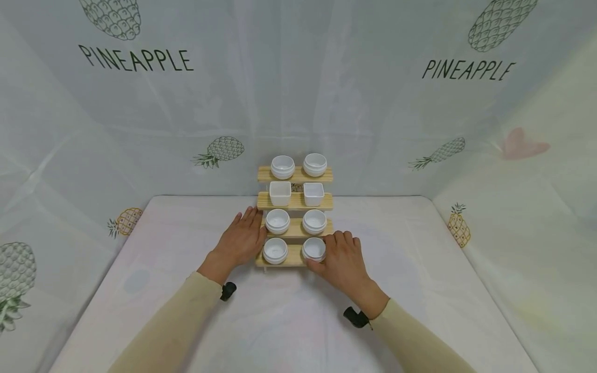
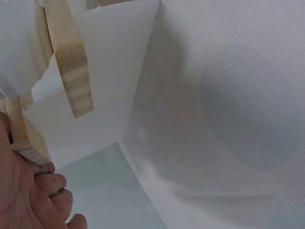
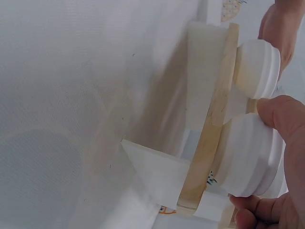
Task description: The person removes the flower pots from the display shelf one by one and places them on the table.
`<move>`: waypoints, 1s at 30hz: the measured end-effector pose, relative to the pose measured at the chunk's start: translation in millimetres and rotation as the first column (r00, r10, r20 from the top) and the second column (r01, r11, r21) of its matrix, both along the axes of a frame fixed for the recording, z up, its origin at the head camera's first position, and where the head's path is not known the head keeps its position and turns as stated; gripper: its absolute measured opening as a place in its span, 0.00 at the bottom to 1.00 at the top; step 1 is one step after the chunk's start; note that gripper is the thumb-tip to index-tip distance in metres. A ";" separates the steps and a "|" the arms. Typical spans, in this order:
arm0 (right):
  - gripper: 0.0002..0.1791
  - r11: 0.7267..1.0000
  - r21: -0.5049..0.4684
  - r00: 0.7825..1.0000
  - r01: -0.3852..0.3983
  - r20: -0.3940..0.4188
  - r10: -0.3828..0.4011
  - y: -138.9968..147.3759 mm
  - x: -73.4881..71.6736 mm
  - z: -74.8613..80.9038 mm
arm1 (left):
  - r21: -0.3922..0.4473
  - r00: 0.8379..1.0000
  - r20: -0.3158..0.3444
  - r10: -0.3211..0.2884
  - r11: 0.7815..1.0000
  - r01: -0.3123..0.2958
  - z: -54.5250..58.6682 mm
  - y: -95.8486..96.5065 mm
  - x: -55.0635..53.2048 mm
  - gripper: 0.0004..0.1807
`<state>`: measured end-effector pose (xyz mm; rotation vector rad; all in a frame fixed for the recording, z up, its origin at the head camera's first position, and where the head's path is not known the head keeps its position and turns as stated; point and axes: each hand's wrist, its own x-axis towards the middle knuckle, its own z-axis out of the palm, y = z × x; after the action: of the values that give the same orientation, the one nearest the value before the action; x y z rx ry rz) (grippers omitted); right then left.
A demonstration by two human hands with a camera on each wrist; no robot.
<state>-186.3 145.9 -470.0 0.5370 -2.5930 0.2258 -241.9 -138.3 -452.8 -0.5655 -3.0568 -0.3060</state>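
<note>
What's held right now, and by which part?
Right hand holds the bottom-right white bowl by its sides, between thumb and fingers. Left hand rests against the wooden-shelved stand, not gripping a bowl.

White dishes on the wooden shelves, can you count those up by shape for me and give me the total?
Round white dishes: 6
Square white dishes: 2
Total: 8
</note>
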 end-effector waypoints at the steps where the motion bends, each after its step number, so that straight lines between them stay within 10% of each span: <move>1: 0.38 1.000 0.001 1.000 0.000 -0.001 0.000 0.1 0.0 0.2 | -0.004 1.000 0.002 0.001 1.000 -0.001 0.2 0.0 0.1 0.36; 22: 0.32 0.999 -0.028 1.000 0.028 0.011 -0.027 47.6 9.7 15.2 | 0.003 1.000 0.003 0.008 1.000 -0.008 -3.1 2.1 0.1 0.37; 30: 0.35 0.994 0.001 0.994 0.106 0.015 -0.106 88.5 -9.6 10.9 | 0.017 1.000 0.021 0.011 1.000 -0.011 -2.2 1.3 1.6 0.37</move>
<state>-195.9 234.3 -459.2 0.3973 -2.6275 0.1941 -240.2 -137.0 -455.0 -0.5483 -3.0732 -0.3401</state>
